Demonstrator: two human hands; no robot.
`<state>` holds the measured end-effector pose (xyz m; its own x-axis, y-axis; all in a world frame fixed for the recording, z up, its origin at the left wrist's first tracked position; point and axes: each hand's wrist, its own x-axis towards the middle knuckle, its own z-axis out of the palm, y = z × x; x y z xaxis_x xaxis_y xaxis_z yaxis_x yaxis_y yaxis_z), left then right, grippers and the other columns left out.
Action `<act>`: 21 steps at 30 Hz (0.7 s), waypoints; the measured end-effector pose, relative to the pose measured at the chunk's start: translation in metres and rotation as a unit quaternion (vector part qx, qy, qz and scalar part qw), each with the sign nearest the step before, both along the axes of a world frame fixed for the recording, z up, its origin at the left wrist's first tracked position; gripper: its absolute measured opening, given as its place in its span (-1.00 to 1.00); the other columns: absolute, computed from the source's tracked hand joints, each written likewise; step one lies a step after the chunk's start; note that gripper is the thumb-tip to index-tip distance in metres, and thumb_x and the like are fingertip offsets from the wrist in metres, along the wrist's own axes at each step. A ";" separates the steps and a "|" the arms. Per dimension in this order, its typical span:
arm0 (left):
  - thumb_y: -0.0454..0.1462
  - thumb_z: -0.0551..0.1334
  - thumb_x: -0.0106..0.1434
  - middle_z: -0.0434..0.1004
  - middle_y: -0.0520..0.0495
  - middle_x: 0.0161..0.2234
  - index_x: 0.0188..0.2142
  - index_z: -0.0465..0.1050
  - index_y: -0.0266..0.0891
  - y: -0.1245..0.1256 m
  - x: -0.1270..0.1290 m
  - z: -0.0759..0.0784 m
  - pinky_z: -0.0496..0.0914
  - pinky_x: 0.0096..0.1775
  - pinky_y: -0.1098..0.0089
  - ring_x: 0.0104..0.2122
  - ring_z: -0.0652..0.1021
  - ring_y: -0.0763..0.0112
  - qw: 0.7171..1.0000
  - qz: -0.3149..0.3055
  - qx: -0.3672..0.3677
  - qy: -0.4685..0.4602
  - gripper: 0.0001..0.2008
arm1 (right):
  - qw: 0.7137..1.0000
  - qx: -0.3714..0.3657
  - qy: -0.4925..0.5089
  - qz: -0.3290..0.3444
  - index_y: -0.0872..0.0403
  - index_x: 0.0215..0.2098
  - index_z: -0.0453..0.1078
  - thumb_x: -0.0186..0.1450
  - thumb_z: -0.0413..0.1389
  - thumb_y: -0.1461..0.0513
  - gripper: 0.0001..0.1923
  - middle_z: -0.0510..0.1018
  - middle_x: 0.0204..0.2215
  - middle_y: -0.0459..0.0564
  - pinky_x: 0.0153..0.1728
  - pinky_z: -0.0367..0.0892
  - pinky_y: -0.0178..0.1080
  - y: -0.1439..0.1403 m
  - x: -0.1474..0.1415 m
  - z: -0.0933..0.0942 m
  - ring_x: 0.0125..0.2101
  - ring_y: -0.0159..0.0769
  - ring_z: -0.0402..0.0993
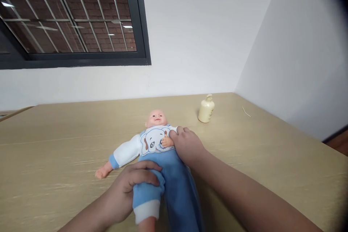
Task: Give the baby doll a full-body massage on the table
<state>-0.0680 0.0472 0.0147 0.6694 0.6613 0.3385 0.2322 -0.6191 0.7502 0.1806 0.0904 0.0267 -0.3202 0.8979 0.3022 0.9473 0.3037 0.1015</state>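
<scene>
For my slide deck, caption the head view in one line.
A doll on a table, left hand on its leg, right hand at its arm.

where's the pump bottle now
In the head view, the pump bottle stands right of centre on the table, right of the doll's head and beyond the right hand.

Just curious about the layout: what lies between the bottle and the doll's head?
Bare table lies between the bottle and the doll's head, as the head camera's view shows.

The doll [163,163] lies on the table [258,159]. The bottle [206,111] stands to the right of its head [157,119], before the wall [201,36].
</scene>
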 end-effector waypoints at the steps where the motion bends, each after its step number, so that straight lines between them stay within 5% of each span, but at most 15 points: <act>1: -0.36 0.32 0.26 0.51 0.01 0.03 -0.15 0.57 0.03 0.000 -0.001 0.001 0.50 -0.04 0.37 -0.05 0.58 0.33 1.000 -0.005 -0.006 -0.001 -0.77 | 1.000 -0.003 0.009 -0.001 0.05 -0.09 0.32 0.40 -0.06 0.29 -0.82 0.44 -0.26 0.09 -0.27 0.23 -0.18 0.001 0.001 0.000 -0.29 -0.11 0.38; 7: -0.36 0.29 0.29 0.43 0.01 0.12 -0.03 0.50 0.11 -0.012 -0.013 0.009 0.44 0.06 0.31 0.07 0.50 0.27 0.998 -0.045 -0.020 0.026 -0.68 | 0.984 -0.034 0.172 -0.028 0.05 -0.17 0.30 0.21 0.08 0.32 -0.79 0.46 -0.28 0.01 -0.33 0.19 -0.25 0.014 0.022 -0.010 -0.30 -0.19 0.39; 12: -0.33 0.29 0.30 0.31 -0.06 0.18 -0.01 0.47 0.05 -0.024 -0.018 0.014 0.33 0.18 0.19 0.21 0.36 0.19 0.985 -0.127 -0.087 0.082 -0.70 | 0.908 -0.043 0.414 -0.050 0.03 -0.29 0.32 0.19 0.12 0.24 -0.89 0.50 -0.38 -0.10 -0.32 0.24 -0.27 0.029 0.044 -0.028 -0.36 -0.25 0.42; 14: -0.30 0.34 0.26 0.32 -0.06 0.17 -0.04 0.49 0.03 -0.026 -0.015 0.019 0.25 0.23 0.15 0.24 0.31 0.16 0.980 -0.148 -0.088 0.101 -0.71 | 0.850 -0.054 0.522 -0.046 0.03 -0.29 0.38 0.14 0.18 0.24 -0.85 0.53 -0.37 -0.11 -0.24 0.30 -0.23 0.035 0.049 -0.036 -0.31 -0.22 0.45; 18: -0.27 0.37 0.22 0.37 -0.08 0.12 -0.07 0.53 0.00 -0.028 -0.004 0.032 0.26 0.23 0.15 0.22 0.34 0.15 0.975 -0.167 -0.061 0.134 -0.72 | 0.647 -0.118 0.752 -0.046 0.07 -0.27 0.42 0.06 0.27 0.26 -0.75 0.59 -0.31 -0.05 -0.14 0.41 -0.15 0.048 0.051 -0.050 -0.21 -0.13 0.51; 21: -0.25 0.42 0.16 0.41 -0.08 0.09 -0.08 0.55 0.01 -0.030 0.004 0.039 0.30 0.20 0.20 0.18 0.37 0.14 0.976 -0.171 -0.030 0.133 -0.69 | 0.578 -0.143 0.802 -0.052 0.07 -0.11 0.37 0.20 0.17 0.17 -0.70 0.60 -0.13 0.07 -0.18 0.51 -0.06 0.055 0.049 -0.054 -0.14 -0.09 0.56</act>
